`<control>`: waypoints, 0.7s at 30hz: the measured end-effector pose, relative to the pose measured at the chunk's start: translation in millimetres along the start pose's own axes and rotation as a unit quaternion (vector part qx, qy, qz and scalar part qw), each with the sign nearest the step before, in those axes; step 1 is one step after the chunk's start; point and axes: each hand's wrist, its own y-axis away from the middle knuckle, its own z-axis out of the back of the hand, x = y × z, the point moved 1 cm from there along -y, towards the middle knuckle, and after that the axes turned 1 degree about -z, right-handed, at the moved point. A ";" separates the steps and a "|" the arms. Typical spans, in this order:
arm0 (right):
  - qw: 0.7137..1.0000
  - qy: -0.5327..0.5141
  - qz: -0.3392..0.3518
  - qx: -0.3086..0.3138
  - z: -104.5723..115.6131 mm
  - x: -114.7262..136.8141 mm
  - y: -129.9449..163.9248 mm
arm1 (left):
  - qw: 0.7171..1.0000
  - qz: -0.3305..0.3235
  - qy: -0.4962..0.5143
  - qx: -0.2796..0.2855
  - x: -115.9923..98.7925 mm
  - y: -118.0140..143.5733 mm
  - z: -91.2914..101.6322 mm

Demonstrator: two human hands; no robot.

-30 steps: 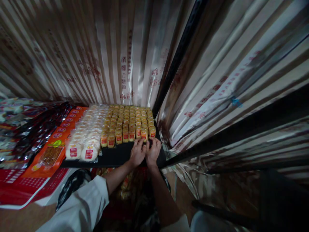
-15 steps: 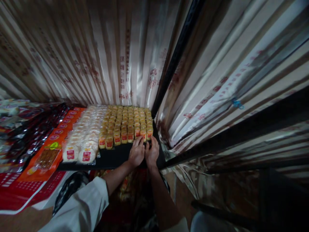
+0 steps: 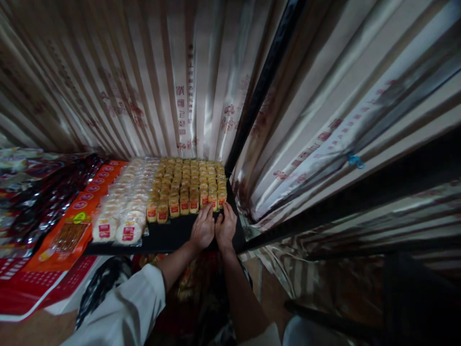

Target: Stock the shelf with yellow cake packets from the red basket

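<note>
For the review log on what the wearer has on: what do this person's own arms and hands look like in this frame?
Both hands, left hand and right hand, are bare: no gloves, and no rings or watch that the dim light lets me see. The forearms are bare too. A loose white sleeve with soft folds covers the left upper arm to about the elbow; a bit of white cloth shows at the right arm's lower edge.

Yellow packets (image 3: 187, 185) with red labels, black tray (image 3: 173, 235), orange packaging (image 3: 77, 216)
</note>
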 end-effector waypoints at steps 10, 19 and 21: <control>1.000 -0.016 -0.006 -0.011 0.2 1.5 -0.3 | 0.999 -0.017 -0.040 -0.026 3.3 0.2 -4.6; 1.000 -0.001 0.014 -0.028 3.9 1.8 -0.2 | 0.998 -0.015 -0.019 -0.066 -8.5 9.6 14.2; 0.998 -0.021 0.025 -0.044 11.0 7.3 2.0 | 0.996 -0.029 0.009 -0.079 -12.9 26.2 25.0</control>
